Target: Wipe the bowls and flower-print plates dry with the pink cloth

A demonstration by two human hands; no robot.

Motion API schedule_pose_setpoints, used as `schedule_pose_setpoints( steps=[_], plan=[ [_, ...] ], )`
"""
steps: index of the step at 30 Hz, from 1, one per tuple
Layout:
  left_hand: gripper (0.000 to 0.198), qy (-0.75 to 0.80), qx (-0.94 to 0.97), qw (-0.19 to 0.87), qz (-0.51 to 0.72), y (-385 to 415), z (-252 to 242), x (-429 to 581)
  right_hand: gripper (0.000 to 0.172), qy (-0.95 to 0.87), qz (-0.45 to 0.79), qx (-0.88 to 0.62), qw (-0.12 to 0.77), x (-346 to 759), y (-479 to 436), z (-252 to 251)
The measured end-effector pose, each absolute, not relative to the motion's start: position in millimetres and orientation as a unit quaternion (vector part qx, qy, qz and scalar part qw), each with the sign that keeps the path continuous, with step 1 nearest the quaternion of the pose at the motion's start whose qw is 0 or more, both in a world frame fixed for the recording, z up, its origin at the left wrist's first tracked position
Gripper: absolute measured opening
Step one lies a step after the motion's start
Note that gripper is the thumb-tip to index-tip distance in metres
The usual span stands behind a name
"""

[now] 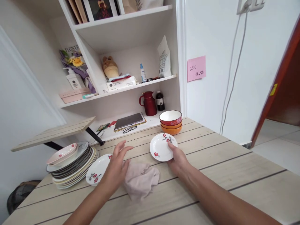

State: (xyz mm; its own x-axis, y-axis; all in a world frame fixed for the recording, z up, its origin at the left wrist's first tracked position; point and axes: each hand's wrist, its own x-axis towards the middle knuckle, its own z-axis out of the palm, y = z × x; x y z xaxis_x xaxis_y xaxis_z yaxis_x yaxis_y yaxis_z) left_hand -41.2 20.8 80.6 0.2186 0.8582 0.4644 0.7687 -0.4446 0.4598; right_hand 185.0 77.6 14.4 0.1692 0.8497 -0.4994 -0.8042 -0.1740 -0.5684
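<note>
My right hand [178,157] grips the right edge of a small white plate [160,148] with red flowers, its thumb on top. Fingers apart and holding nothing, my left hand [118,164] hovers between a second flowered plate [97,168] and a pale pink cloth [140,179]. The cloth lies crumpled on the table. That second plate is partly hidden behind my left hand. Just beyond the held plate stands a stack of bowls [171,122], red on top and orange below.
A tall pile of plates and dishes [70,168] stands at the left, beneath a raised wooden shelf [56,132]. Along the back are a laptop [128,120], glasses [130,129], a red jug [149,103] and a dark bottle [160,101]. The wooden table [225,181] extends to the right.
</note>
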Motion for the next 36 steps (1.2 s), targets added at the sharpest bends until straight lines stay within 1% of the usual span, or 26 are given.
schedule_pose_setpoints(
  steps=[2,4,6,8,14,18,19,20,22,25,29,32,34,36],
  plan=[
    [0.032,0.541,0.778,-0.044,0.318,17,80,-44,0.032,-0.027,0.646,-0.413,0.641,185,77,14],
    [0.033,0.592,0.760,-0.106,0.244,9,77,-44,0.032,-0.027,0.653,-0.408,0.638,183,76,14],
    [0.035,0.655,0.728,-0.124,0.159,-2,71,-42,0.032,-0.029,0.664,-0.401,0.631,181,73,14],
    [0.037,0.681,0.711,-0.132,0.119,-15,61,-37,0.033,-0.032,0.675,-0.395,0.623,178,68,16],
    [0.051,0.720,0.687,-0.033,0.088,-32,31,-37,0.032,-0.041,0.704,-0.367,0.606,173,59,19],
    [0.069,0.734,0.674,0.024,0.084,-28,27,-41,0.035,-0.042,0.708,-0.365,0.603,174,60,18],
    [0.071,0.736,0.670,0.047,0.083,-27,28,-41,0.035,-0.042,0.706,-0.366,0.604,174,60,18],
    [0.070,0.737,0.667,0.069,0.081,-27,28,-40,0.035,-0.041,0.704,-0.368,0.605,174,60,18],
    [0.058,0.738,0.663,0.099,0.078,-28,27,-39,0.035,-0.041,0.704,-0.368,0.606,174,60,19],
    [0.036,0.723,0.671,0.096,0.129,-27,21,-38,0.034,-0.051,0.715,-0.359,0.597,173,58,22],
    [0.023,0.680,0.677,0.039,0.280,-24,18,-34,0.035,-0.074,0.739,-0.352,0.570,168,54,21],
    [0.014,0.665,0.635,-0.045,0.389,-21,33,-26,0.034,-0.092,0.747,-0.358,0.552,164,51,17],
    [0.010,0.624,0.614,-0.137,0.463,-15,44,-18,0.034,-0.107,0.751,-0.363,0.541,161,50,14],
    [0.011,0.571,0.614,-0.214,0.501,-6,50,-10,0.035,-0.121,0.753,-0.362,0.535,160,50,13]
  ],
)
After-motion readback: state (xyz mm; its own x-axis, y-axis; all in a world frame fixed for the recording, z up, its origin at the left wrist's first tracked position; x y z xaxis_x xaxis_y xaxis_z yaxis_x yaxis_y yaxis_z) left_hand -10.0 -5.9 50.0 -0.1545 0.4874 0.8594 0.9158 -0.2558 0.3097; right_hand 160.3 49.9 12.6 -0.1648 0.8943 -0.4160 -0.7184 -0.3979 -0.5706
